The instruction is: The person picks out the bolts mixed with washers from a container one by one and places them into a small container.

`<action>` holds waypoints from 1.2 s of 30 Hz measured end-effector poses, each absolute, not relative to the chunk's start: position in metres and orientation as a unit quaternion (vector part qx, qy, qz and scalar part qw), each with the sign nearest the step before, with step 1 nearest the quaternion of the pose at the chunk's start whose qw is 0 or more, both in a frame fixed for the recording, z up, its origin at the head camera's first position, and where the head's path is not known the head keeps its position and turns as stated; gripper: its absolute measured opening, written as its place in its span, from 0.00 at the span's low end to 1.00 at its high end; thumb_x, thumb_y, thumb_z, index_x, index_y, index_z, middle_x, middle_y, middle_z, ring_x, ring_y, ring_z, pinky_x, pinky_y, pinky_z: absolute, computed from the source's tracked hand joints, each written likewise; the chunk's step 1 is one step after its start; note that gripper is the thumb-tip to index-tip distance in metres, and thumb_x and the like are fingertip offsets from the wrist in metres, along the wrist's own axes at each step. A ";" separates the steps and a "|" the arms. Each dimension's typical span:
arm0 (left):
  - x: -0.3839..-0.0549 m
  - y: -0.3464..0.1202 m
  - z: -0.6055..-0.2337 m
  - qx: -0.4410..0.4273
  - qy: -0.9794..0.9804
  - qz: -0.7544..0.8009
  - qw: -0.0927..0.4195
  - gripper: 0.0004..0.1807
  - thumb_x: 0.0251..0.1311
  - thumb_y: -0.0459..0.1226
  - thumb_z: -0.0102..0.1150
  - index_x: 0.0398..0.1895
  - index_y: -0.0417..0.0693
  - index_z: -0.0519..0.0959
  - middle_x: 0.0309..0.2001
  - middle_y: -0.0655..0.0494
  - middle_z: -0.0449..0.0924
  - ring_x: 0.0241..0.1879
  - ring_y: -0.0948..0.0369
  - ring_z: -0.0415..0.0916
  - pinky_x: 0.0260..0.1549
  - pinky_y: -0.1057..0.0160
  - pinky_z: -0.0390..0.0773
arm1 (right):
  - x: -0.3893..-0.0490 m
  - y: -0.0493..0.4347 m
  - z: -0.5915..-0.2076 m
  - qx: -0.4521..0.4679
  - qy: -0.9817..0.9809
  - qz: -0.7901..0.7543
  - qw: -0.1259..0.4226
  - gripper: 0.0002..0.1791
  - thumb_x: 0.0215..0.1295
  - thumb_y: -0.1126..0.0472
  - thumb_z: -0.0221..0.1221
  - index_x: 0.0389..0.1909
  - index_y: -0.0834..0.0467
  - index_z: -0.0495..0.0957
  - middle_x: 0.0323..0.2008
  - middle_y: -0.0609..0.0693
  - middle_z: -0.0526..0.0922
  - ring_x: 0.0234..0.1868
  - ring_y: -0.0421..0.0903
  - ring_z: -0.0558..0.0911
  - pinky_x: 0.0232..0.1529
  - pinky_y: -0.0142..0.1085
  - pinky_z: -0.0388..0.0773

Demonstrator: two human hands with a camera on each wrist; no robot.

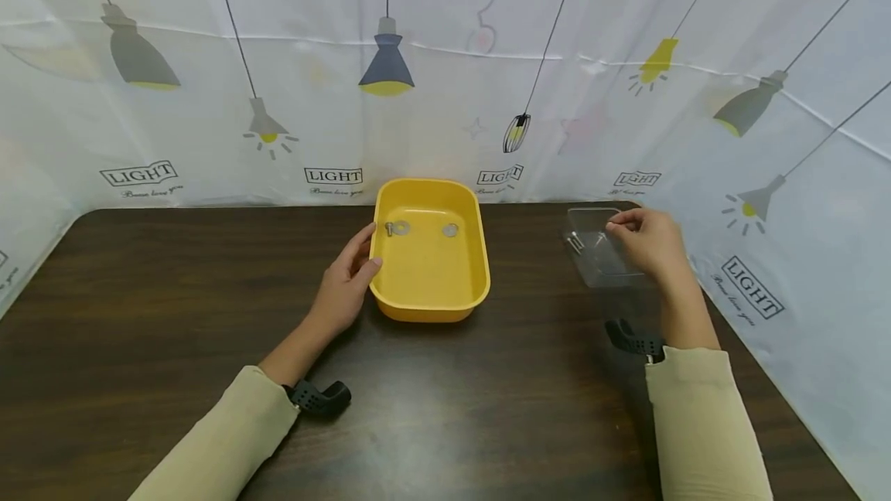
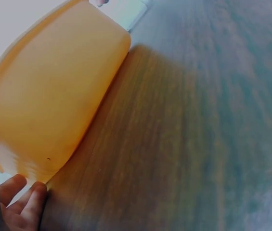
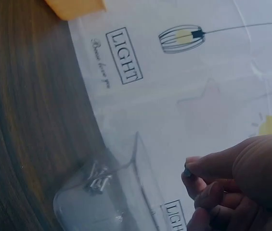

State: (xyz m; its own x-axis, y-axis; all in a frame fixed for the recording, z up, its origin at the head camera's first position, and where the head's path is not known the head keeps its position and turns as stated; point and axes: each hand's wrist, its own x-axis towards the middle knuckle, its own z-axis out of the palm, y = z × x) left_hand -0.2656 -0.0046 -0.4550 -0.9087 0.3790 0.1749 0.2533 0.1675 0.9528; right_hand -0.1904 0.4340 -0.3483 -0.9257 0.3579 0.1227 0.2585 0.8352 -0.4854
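A yellow plastic bin (image 1: 431, 273) stands near the back of the table. Inside lie a small bolt (image 1: 389, 230), a flat washer (image 1: 401, 228) and a round metal disc (image 1: 450, 230). My left hand (image 1: 344, 284) grips the bin's left side, thumb at the rim and fingers against the outer wall (image 2: 58, 91). To the right, my right hand (image 1: 650, 242) hovers over a clear plastic box (image 1: 605, 278). Its thumb and index finger pinch a small metal piece (image 3: 187, 171), mostly hidden by the fingertips. Several small metal screws (image 3: 98, 180) lie in the clear box.
The dark wooden table (image 1: 445, 408) spreads in front of both arms. A white sheet with printed lamps (image 1: 445, 99) hangs along the back and right edges, close behind the bin and the clear box.
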 end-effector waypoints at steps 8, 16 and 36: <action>-0.262 -0.009 -0.453 0.195 0.762 0.615 0.053 0.31 0.76 0.44 0.48 0.80 0.63 0.57 0.70 0.46 0.72 0.58 0.50 0.77 0.50 0.65 0.78 | -0.208 0.444 -0.366 -0.148 -0.957 0.236 0.087 0.17 0.74 0.56 0.56 0.47 0.68 0.82 0.41 0.66 0.82 0.36 0.54 0.77 0.29 0.36 0.70; -0.263 -0.007 -0.453 0.204 0.759 0.616 0.053 0.31 0.77 0.44 0.47 0.80 0.63 0.56 0.70 0.46 0.71 0.59 0.49 0.77 0.55 0.51 0.79 | -0.215 0.450 -0.381 -0.178 -0.959 0.218 0.046 0.17 0.72 0.57 0.57 0.46 0.68 0.82 0.43 0.66 0.83 0.38 0.55 0.78 0.30 0.36 0.71; -0.266 -0.004 -0.456 0.205 0.761 0.614 0.051 0.31 0.76 0.42 0.47 0.80 0.61 0.57 0.70 0.45 0.72 0.57 0.49 0.78 0.49 0.70 0.77 | -0.221 0.454 -0.389 -0.179 -0.970 0.164 -0.033 0.13 0.68 0.58 0.55 0.35 0.63 0.83 0.35 0.59 0.79 0.36 0.55 0.75 0.30 0.41 0.71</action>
